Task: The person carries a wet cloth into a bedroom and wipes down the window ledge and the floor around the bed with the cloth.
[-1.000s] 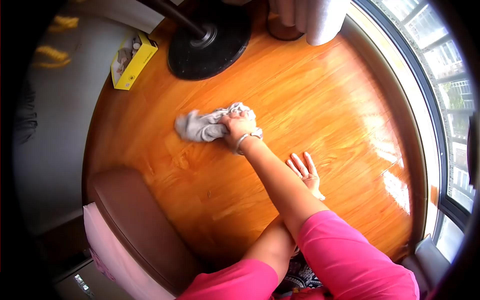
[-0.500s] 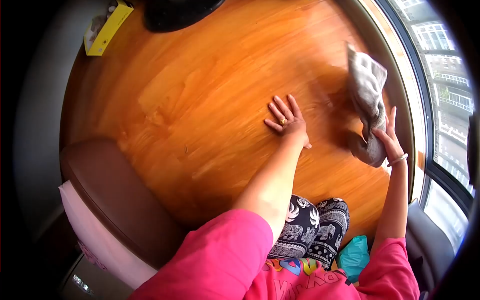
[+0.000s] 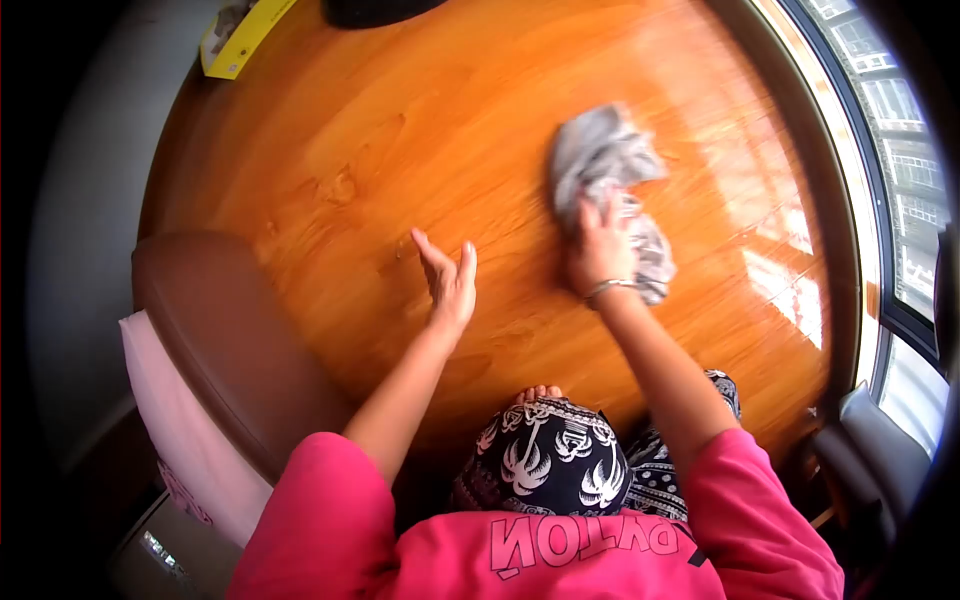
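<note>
A crumpled grey cloth (image 3: 600,150) lies on the glossy wooden floor (image 3: 350,130), blurred by motion. My right hand (image 3: 605,245), with a bracelet at the wrist, presses down on the cloth, its fingers over the bunched fabric. To its left, my left hand (image 3: 455,290) is held over the boards with nothing in it. Its thumb and fingers are stretched out and apart. Below both hands are my knees in black-and-white patterned trousers (image 3: 545,455), with bare toes (image 3: 540,392) showing above one knee.
A brown padded seat (image 3: 225,340) with a pink cloth (image 3: 190,420) stands at the left. A yellow box (image 3: 240,45) and a black rounded object (image 3: 380,10) are at the far edge. Windows (image 3: 900,130) line the right side, with a grey padded item (image 3: 870,450) below them.
My right hand has swept the cloth leftward from beside the window wall. My left hand has come off the floor and shifted left. The camera view has shifted slightly.
</note>
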Demonstrator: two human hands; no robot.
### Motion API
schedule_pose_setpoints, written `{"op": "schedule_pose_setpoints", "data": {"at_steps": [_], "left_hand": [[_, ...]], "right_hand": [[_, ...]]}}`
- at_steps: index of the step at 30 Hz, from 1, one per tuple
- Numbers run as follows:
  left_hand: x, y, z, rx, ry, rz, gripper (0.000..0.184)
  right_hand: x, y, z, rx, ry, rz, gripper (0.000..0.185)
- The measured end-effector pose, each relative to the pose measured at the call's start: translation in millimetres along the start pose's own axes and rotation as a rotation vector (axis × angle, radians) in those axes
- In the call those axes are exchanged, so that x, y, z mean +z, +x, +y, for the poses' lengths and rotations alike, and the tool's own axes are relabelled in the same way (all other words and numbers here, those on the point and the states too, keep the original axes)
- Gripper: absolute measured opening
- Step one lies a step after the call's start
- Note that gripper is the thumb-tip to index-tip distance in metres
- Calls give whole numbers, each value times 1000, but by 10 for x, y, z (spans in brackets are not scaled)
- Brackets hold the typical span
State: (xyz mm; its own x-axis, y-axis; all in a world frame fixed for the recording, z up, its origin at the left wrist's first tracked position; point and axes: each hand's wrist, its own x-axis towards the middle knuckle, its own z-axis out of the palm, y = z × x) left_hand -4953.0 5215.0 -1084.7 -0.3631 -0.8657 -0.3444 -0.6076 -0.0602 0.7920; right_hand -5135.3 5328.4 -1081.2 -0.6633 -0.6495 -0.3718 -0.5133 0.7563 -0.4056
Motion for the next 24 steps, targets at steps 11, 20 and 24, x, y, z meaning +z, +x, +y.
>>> {"op": "schedule_pose_setpoints", "data": {"at_steps": [11, 20, 24], "left_hand": [[-589, -822, 672, -67, -730, -60, 87], [-840, -1531, -670, -64, -186, -170, 72], [-863, -1976, -1012, 532, 951, -308, 81]], "right_hand": [[-177, -187, -1335, -466, 1369, -200, 75], [-1, -1214, 644, -283, 151, -260, 74], [132, -1111, 558, -126, -214, -202, 93]]}}
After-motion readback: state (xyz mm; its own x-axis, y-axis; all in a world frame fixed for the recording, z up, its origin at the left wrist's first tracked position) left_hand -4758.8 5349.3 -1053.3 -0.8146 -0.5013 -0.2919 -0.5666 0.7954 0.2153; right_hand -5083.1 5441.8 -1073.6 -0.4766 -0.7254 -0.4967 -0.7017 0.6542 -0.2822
